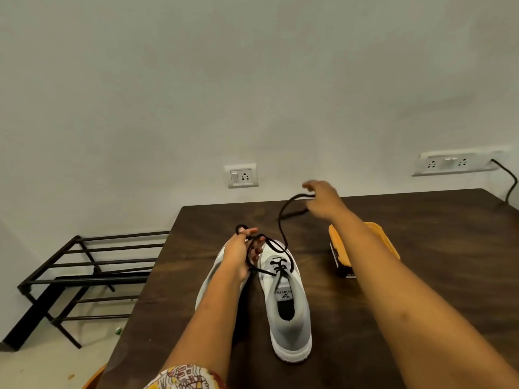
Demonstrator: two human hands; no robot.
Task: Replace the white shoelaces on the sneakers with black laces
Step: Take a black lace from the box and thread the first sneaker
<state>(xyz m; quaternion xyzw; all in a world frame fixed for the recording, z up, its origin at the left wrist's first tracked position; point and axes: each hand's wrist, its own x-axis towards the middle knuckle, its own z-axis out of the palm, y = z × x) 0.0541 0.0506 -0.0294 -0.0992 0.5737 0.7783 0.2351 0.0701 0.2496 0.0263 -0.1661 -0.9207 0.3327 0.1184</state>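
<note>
Head view gives me the black lace [280, 228] crossed through the upper eyelets of a grey-and-white sneaker [292, 327], which stands on its sole near the middle of the dark wooden table [421, 276], heel toward me. From the eyelets the lace runs out both ways. One length goes to the left hand [241, 251], whose fingers are curled round it, with a small loop sticking up above the knuckles. The other length rises in a long curve to the right hand [323, 199], stretched out near the far edge of the table. That hand is blurred, but I see the lace hanging from its fingers, so it holds it. A second sneaker [209, 279] lies just beside the first, mostly hidden under the left forearm. Behind the right forearm sits a yellow-and-black box [341, 254]. Beyond the table I make out a wall socket [241, 175], and left of the table a black metal rack [92, 265] on the floor.
</note>
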